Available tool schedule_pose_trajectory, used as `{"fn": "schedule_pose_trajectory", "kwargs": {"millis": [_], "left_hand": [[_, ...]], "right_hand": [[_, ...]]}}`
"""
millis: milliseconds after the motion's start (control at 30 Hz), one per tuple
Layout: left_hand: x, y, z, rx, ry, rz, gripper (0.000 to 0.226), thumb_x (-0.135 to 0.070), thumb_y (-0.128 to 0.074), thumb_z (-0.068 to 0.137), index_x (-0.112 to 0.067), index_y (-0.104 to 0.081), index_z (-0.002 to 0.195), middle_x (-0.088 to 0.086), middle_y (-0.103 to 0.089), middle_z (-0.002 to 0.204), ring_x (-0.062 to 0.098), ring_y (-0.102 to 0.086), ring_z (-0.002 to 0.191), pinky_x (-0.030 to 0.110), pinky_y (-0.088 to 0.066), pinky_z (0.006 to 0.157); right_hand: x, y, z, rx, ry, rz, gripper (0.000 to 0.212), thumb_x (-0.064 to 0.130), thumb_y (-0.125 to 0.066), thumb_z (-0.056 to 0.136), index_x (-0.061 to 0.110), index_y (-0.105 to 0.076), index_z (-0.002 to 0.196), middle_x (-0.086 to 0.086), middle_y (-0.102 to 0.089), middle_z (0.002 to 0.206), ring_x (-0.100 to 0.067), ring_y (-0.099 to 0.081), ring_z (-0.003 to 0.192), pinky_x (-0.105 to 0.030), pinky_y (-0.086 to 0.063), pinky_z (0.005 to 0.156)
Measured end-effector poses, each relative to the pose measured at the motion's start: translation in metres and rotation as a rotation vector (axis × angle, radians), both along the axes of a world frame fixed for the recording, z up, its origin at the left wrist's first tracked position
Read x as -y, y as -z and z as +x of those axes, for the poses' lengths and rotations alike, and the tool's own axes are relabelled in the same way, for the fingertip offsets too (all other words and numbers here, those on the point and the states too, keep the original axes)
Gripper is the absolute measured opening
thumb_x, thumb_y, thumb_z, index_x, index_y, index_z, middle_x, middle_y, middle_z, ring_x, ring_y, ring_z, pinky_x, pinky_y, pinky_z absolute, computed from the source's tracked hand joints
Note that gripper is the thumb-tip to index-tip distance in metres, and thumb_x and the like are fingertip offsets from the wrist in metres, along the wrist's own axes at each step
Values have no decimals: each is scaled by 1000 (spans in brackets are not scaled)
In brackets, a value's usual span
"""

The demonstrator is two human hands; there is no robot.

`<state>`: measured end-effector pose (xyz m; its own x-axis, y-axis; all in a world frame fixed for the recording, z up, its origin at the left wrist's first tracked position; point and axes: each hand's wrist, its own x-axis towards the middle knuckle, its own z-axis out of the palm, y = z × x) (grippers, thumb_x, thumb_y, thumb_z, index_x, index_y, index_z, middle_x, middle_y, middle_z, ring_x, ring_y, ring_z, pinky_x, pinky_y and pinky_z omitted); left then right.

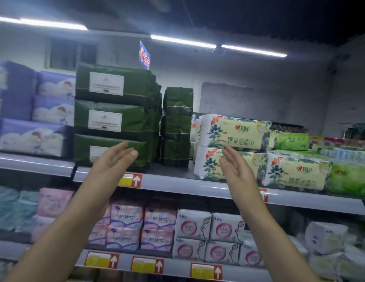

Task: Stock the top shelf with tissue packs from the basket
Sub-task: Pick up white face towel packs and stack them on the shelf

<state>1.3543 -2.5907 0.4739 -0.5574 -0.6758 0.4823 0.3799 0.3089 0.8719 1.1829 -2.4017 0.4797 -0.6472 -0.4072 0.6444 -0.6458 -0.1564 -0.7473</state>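
Both my hands are raised in front of the top shelf [177, 185], palms facing each other, holding nothing. My left hand [113, 161] is open in front of the lowest of three stacked dark green packs [114, 117]. My right hand [236, 169] is open in front of two stacked white and yellow tissue packs [234, 132]. Between the hands stands a narrower stack of green packs [177, 127]. A further white and yellow pack [297, 174] lies to the right. The basket is not in view.
Purple packs [33, 137] fill the top shelf's left end and green packs [349, 180] its right end. The shelf below holds pink and white hygiene packs [159, 224]. Red and yellow price tags [130, 180] line the shelf edges. A blue sign [144, 55] hangs above.
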Motion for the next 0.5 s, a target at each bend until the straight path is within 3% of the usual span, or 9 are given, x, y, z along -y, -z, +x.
{"fn": "schedule_pose_trajectory", "kwargs": {"millis": [167, 367, 500], "left_hand": [[-6, 13, -3, 16, -26, -19, 50, -38, -56, 92, -32, -45, 140, -17, -54, 132, 5, -47, 125, 31, -33, 108], [-7, 39, 3, 71, -61, 2, 52, -40, -57, 91, -31, -45, 141, -18, -52, 132, 4, -45, 126, 32, -36, 105], [-10, 60, 10, 105, -73, 37, 46, -39, -56, 94, -32, -47, 138, -21, -53, 123, 3, -47, 121, 31, -36, 105]], "right_hand": [[-2, 9, -6, 41, -10, 4, 46, 30, -46, 98, 28, -38, 143, 16, -44, 140, 20, -43, 107, 6, -33, 78], [-2, 38, 6, 109, -26, 45, 45, 30, -45, 98, 26, -38, 143, 13, -45, 143, 9, -43, 114, 3, -32, 79], [2, 61, 18, 148, -39, 77, 46, 34, -45, 98, 28, -39, 143, 15, -44, 143, 13, -42, 111, -2, -32, 81]]}}
